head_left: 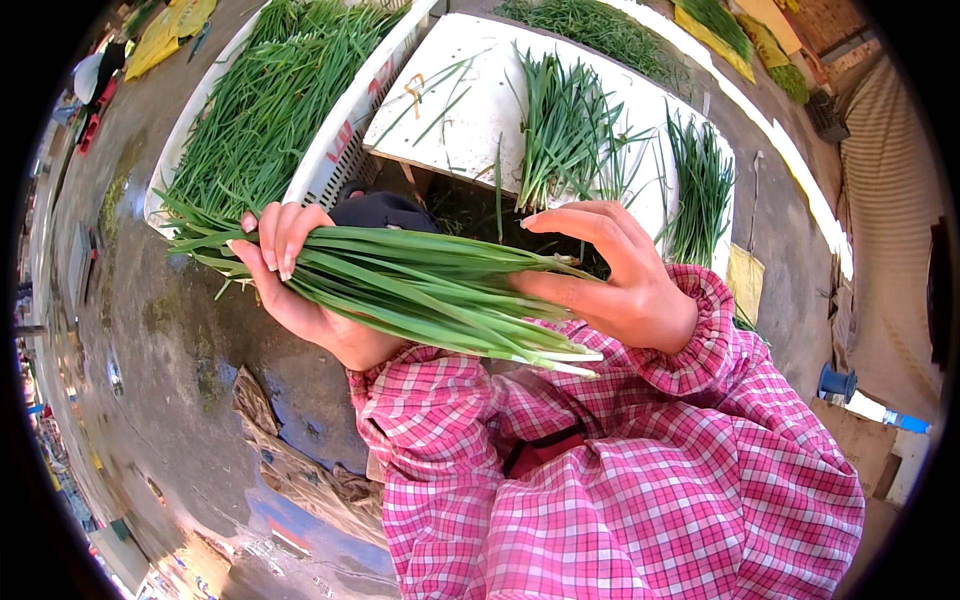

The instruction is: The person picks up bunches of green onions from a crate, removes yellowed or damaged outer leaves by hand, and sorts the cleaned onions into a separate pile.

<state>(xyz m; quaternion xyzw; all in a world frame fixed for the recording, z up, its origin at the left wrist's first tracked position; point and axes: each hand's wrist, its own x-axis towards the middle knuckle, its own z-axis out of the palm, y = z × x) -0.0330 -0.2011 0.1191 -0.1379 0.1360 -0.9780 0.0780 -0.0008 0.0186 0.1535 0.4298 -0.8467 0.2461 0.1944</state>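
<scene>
My left hand point(300, 295) is wrapped round the leafy part of a bunch of garlic chives point(420, 275), held crosswise in front of me. The bunch's pale stem ends point right, and a few stems stick out lower than the others. At that end is my right hand point(635, 285), its fingers apart. Its thumb touches the stems while the forefinger stretches above them, not closed on the bunch. Beyond my hands, a white board point(440, 125) carries a loose bunch of chives point(565, 125) and another bunch point(700, 190) at its right end.
A white plastic crate point(335, 150) heaped with chives point(270, 100) stands at the far left, beside the board. More greens point(600, 45) lie behind the board. A crumpled brown cloth point(300, 460) is on the wet concrete floor point(180, 380), lower left.
</scene>
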